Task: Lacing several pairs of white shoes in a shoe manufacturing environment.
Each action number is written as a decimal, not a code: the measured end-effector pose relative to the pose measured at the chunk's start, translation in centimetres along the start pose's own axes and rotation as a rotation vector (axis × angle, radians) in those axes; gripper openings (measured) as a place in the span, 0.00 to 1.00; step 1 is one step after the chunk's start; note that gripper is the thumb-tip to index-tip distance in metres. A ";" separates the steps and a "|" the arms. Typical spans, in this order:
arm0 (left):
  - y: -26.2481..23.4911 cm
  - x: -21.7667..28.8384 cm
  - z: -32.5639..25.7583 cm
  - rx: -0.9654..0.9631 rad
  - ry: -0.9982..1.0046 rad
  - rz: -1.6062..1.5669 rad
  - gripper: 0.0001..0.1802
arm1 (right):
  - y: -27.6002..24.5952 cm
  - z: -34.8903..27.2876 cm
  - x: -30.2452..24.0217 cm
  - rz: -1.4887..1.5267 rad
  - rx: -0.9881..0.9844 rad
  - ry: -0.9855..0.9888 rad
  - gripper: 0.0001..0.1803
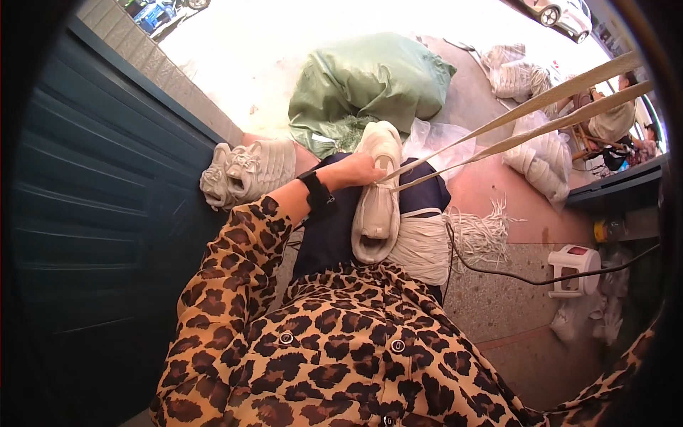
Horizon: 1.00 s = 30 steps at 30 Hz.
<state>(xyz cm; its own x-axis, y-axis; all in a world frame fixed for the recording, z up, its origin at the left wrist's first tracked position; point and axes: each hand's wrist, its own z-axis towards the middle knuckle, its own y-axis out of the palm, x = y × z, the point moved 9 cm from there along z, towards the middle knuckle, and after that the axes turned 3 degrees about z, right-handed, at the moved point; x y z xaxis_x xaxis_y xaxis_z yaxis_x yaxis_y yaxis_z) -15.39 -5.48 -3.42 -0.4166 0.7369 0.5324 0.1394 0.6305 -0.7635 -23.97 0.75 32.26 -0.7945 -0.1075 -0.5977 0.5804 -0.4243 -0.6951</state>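
Your left hand has its fingers closed on the pale shoe, gripping it near the middle by the lacing, so there is hardly any gap between them. That shoe lies lengthwise over your dark-trousered lap, its opening end nearest your body. Two flat cream laces run taut from it toward the upper right; your right hand is out of view, so you cannot tell how its fingers stand. A bundle of white laces rests just right of the shoe, a row of pale shoes stands to the left, and a green sack sits beyond your knees.
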 end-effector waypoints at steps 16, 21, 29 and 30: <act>1.8 -2.0 -0.8 -0.317 -0.140 -0.547 0.08 | 9.2 -13.7 5.8 0.182 -0.027 0.254 0.09; 1.2 -1.0 -1.3 -0.241 -0.174 -0.325 0.11 | 9.7 -14.0 5.8 0.197 -0.011 0.269 0.09; 1.5 -1.1 -0.9 -0.130 -0.203 -0.355 0.10 | 9.8 -14.5 6.2 0.223 0.020 0.283 0.09; 1.4 -1.6 -0.9 -0.127 -0.212 -0.347 0.10 | 9.8 -14.6 6.2 0.226 0.022 0.284 0.09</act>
<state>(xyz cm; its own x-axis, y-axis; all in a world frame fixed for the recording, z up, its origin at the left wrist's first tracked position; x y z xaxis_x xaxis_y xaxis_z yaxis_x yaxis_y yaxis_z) -13.73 -5.59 -5.07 -0.6321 0.4175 0.6528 0.0622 0.8671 -0.4943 -20.60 9.03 15.95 -0.5637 0.0519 -0.8243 0.7291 -0.4377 -0.5261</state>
